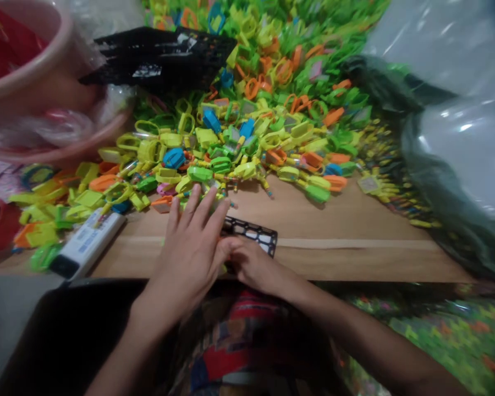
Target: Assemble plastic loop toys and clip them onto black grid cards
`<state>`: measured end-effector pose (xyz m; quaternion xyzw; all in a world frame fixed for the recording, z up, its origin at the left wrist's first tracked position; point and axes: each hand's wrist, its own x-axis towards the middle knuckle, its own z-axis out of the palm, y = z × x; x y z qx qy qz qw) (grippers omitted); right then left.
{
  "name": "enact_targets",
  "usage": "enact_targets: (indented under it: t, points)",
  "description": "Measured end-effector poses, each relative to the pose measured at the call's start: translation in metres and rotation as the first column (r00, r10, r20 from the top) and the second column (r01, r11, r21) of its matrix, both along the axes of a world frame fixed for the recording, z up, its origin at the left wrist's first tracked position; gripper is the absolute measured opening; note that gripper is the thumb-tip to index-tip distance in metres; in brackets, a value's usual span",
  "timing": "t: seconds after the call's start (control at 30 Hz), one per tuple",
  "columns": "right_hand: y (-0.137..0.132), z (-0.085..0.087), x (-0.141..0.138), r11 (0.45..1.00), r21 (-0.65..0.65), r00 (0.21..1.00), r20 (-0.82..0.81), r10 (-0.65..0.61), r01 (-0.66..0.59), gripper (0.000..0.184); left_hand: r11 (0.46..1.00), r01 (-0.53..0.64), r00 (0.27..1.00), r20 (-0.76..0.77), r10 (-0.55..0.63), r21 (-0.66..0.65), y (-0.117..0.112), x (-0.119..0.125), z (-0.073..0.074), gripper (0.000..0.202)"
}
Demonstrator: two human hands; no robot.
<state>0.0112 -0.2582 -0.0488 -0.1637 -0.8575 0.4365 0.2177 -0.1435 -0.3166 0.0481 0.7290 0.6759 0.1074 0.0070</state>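
Pink plastic basin point(33, 71) far left, cut off by the frame; white boxed item point(86, 242) on the wooden tabletop point(355, 256). Left hand point(185, 256): fingers point(202, 206) spread, tips at the edge of the plastic toy-part heap point(247, 121). Black perforated plastic frame point(251, 234) partly covered. Right hand point(251, 264): fingers tucked behind left hand, grip unclear. Blurred clear plastic bag point(454, 121) far right.

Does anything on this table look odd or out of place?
Yes. The black perforated plastic rack lies tilted on top of the heap of colourful plastic pieces, as if dropped there. Loose pieces have also spread across the wooden table, right up to the left hand.
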Motion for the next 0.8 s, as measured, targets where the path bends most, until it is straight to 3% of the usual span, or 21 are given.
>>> enact_targets:
  t: [0.1,0.17,0.2,0.23,0.3,0.33,0.37,0.43,0.57,0.67,0.8]
  points:
    - [0.022,0.015,0.008,1.000,0.019,1.000,0.002,0.020,-0.020,0.027,0.996,-0.019,0.999,-0.038,0.022,0.084,0.003,0.000,-0.007,0.055]
    - [0.050,0.025,0.031,0.988,0.085,0.991,-0.034,-0.129,0.131,0.024,0.990,-0.003,0.999,-0.053,0.010,0.138,0.003,-0.005,-0.014,0.052]
    - [0.067,0.029,0.047,0.954,0.144,0.964,-0.058,-0.258,0.264,0.024,0.987,0.008,0.998,-0.059,0.001,0.161,0.002,-0.008,-0.017,0.051]
    - [0.083,0.030,0.066,0.884,0.216,0.909,-0.072,-0.410,0.415,0.027,0.983,0.014,0.998,-0.063,-0.003,0.183,0.001,-0.011,-0.020,0.050]
    - [0.113,0.027,0.104,0.682,0.394,0.761,-0.076,-0.644,0.616,0.029,0.977,0.010,0.998,-0.064,0.004,0.214,-0.002,-0.016,-0.023,0.049]
    - [0.124,0.024,0.120,0.618,0.454,0.706,-0.035,-0.707,0.642,0.031,0.975,0.002,0.998,-0.061,0.012,0.224,-0.003,-0.017,-0.024,0.048]
    - [0.129,0.020,0.133,0.596,0.484,0.678,0.008,-0.735,0.640,0.033,0.974,-0.006,0.998,-0.056,0.020,0.227,-0.004,-0.017,-0.024,0.048]
    - [0.127,0.013,0.146,0.636,0.488,0.689,0.093,-0.719,0.598,0.035,0.974,-0.016,0.999,-0.045,0.027,0.225,-0.004,-0.017,-0.024,0.047]
    - [0.096,0.016,0.136,0.804,0.376,0.799,0.217,-0.560,0.461,0.033,0.978,-0.021,0.999,-0.020,0.026,0.209,-0.003,-0.015,-0.022,0.047]
    - [0.093,0.026,0.124,0.834,0.342,0.838,0.188,-0.512,0.433,0.027,0.982,-0.022,1.000,-0.007,0.024,0.186,-0.003,-0.015,-0.021,0.047]
    - [0.121,0.019,0.118,0.830,0.400,0.863,0.158,-0.480,0.389,0.028,0.988,-0.032,0.999,0.000,0.032,0.153,-0.004,-0.015,-0.019,0.047]
